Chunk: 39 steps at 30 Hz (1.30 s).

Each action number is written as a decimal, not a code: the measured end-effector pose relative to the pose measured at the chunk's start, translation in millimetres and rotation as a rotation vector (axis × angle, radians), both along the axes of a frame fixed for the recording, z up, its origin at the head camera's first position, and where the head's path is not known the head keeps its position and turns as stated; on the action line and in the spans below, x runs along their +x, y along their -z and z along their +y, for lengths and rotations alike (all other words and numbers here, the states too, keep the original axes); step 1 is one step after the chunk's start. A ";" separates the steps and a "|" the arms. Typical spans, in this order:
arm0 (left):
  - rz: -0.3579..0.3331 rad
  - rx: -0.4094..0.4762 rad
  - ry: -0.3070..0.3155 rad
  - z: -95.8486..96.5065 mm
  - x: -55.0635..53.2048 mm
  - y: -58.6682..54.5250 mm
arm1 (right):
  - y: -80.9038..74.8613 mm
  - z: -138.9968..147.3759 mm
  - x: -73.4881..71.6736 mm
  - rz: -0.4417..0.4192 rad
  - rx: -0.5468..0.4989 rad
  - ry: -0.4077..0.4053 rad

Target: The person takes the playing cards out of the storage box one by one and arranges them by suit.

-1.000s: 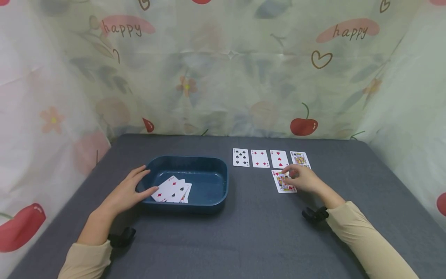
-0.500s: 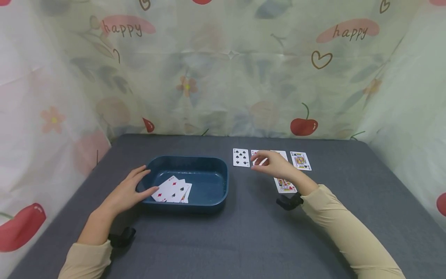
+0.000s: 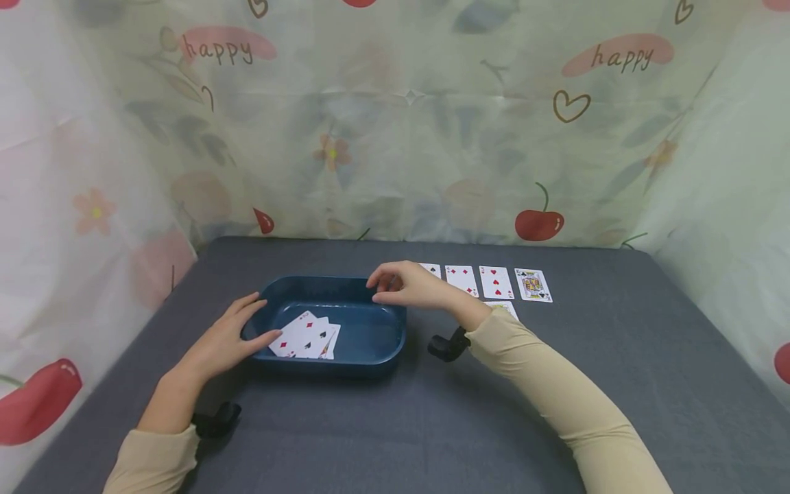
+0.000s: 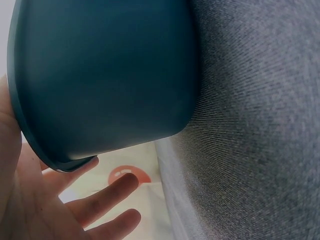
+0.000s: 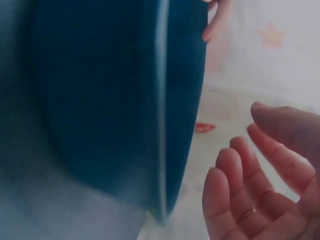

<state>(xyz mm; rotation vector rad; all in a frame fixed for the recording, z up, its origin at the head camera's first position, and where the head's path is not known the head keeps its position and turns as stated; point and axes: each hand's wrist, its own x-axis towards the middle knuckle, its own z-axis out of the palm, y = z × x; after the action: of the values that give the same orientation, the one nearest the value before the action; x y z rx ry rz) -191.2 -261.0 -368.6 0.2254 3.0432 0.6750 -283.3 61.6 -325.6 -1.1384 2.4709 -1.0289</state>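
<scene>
A dark blue rectangular tray (image 3: 370,329) stands left of centre with several playing cards (image 3: 302,335) overlapping inside it, diamonds uppermost. My left hand (image 3: 225,339) rests on the tray's left rim, thumb reaching over the inside beside the cards. In the left wrist view, loosely extended fingers (image 4: 107,200) show past the tray's outer wall (image 4: 110,75). My right hand (image 3: 413,285) hovers over the tray's right rim, fingers loosely curled. The right wrist view shows nothing between its fingers and thumb. Behind it, this hand covers most of a spade card (image 3: 431,270).
Further right, a diamond card (image 3: 460,278), a heart card (image 3: 496,281) and a club face card (image 3: 533,285) lie face up in the back row. Below them another card (image 3: 507,307) is partly hidden by the right wrist. A patterned curtain (image 3: 395,171) hangs behind the grey table (image 3: 345,439).
My right hand has moved left, from over the heart face card, across the back row, to the tray's right rim. The cards lie where they were. My left hand has stayed on the tray.
</scene>
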 end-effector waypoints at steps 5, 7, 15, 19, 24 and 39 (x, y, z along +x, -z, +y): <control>0.003 0.000 -0.001 0.0 -0.1 0.0 | -3.5 -32.1 -3.4 -0.010 0.025 -0.063; 0.003 0.001 0.001 0.2 -0.2 -0.1 | -4.6 -44.2 -5.0 -0.008 0.035 -0.090; -0.004 -0.004 -0.009 1.3 -1.1 -0.3 | -3.4 -85.7 -14.3 -0.019 0.079 -0.154; -0.005 -0.003 -0.008 1.1 -0.9 -0.3 | 2.7 -100.2 -21.0 -0.059 0.106 -0.177; -0.005 0.004 -0.002 0.2 -0.4 -1.0 | 10.2 -113.7 -28.8 -0.116 0.113 -0.200; -0.006 0.023 0.008 -0.3 0.1 -1.8 | 39.7 -142.2 -28.7 -0.057 0.286 -0.249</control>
<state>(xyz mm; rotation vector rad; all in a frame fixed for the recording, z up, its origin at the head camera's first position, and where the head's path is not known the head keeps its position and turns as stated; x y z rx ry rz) -191.1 -261.2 -366.7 0.2355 3.0284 0.7094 -312.0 -80.6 -365.3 -1.2599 2.2665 -0.6073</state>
